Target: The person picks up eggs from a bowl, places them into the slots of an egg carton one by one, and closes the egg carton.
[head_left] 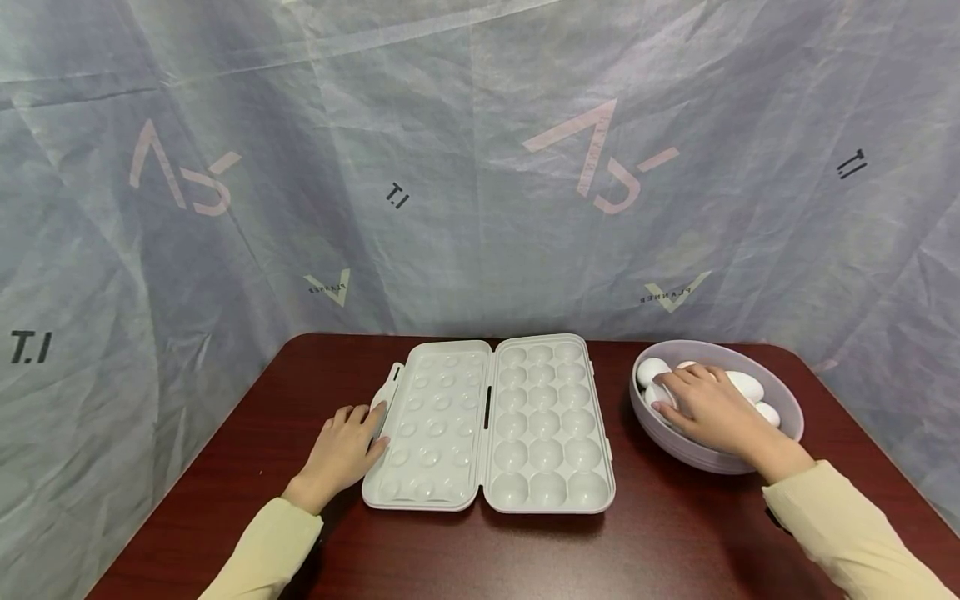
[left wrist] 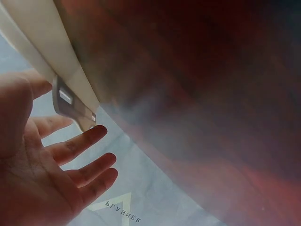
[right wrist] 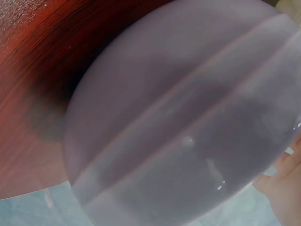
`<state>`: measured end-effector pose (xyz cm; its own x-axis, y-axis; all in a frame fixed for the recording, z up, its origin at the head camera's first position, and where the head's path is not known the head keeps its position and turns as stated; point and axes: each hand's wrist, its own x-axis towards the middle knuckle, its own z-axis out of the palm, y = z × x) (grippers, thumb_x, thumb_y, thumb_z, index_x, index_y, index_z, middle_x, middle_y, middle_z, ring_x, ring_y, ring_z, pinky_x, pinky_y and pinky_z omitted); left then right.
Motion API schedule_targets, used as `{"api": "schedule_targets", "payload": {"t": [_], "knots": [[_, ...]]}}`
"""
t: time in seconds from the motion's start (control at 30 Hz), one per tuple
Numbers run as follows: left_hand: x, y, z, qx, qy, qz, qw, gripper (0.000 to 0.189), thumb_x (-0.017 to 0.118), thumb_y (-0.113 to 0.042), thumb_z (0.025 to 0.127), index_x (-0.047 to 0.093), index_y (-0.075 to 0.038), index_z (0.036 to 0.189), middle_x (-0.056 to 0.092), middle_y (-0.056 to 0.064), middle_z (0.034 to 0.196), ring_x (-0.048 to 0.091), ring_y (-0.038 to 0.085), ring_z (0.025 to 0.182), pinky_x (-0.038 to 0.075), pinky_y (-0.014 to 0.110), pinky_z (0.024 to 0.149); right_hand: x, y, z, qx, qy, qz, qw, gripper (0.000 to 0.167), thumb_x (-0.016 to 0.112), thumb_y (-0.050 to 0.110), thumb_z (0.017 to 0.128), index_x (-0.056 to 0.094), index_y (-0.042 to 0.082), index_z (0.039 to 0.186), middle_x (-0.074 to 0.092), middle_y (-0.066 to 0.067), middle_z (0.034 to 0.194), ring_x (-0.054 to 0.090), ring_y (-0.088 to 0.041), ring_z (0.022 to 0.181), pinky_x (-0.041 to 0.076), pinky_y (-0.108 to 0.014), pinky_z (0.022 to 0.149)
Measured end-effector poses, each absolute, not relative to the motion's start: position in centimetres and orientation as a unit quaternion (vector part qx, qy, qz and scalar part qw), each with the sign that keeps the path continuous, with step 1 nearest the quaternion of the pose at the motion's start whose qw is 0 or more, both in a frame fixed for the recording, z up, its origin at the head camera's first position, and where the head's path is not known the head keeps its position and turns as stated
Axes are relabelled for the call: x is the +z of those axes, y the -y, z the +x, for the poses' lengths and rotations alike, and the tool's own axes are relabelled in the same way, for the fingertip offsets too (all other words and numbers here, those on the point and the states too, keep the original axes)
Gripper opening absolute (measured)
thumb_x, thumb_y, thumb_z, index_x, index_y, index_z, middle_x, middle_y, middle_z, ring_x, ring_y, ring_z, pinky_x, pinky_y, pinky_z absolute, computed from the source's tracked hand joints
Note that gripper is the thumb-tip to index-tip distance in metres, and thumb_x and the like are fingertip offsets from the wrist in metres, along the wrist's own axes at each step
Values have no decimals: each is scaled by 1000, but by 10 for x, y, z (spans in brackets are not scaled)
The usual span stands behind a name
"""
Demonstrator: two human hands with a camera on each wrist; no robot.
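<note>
A white plastic egg box (head_left: 487, 492) lies unfolded on the table, its dimpled lid half (head_left: 442, 417) on the left and its cupped half (head_left: 546, 425) on the right. My left hand (head_left: 345, 442) touches the lid's outer edge beside the handle (head_left: 388, 387), fingers loosely extended; the left wrist view shows them spread near the slotted handle (left wrist: 70, 101). On the right, a pale purple bowl (head_left: 697, 454) holds several white eggs (head_left: 746, 386). My right hand (head_left: 708, 408) reaches over its rim and grips an egg (head_left: 658, 397) between fingers and thumb.
The dark red wooden table (head_left: 540, 558) carries the box and the bowl. A grey printed fabric sheet (head_left: 465, 208) hangs right behind it. The bowl's outer wall (right wrist: 178, 117) fills most of the right wrist view.
</note>
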<state>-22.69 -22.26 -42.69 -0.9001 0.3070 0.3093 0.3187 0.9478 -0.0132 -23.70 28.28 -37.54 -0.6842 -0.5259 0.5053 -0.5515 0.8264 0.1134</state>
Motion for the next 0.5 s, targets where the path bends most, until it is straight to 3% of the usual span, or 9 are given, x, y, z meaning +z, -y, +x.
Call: {"api": "schedule_targets", "payload": {"t": [0.5], "knots": [[-429, 221, -229, -2, 972, -168, 164, 50, 61, -26, 83, 53, 0, 124, 57, 22, 111, 52, 41, 104, 44, 50, 83, -378, -282, -239, 26, 930, 279, 237, 36, 66, 25, 77, 62, 6, 107, 67, -8, 95, 55, -30, 95, 32, -54, 84]]}}
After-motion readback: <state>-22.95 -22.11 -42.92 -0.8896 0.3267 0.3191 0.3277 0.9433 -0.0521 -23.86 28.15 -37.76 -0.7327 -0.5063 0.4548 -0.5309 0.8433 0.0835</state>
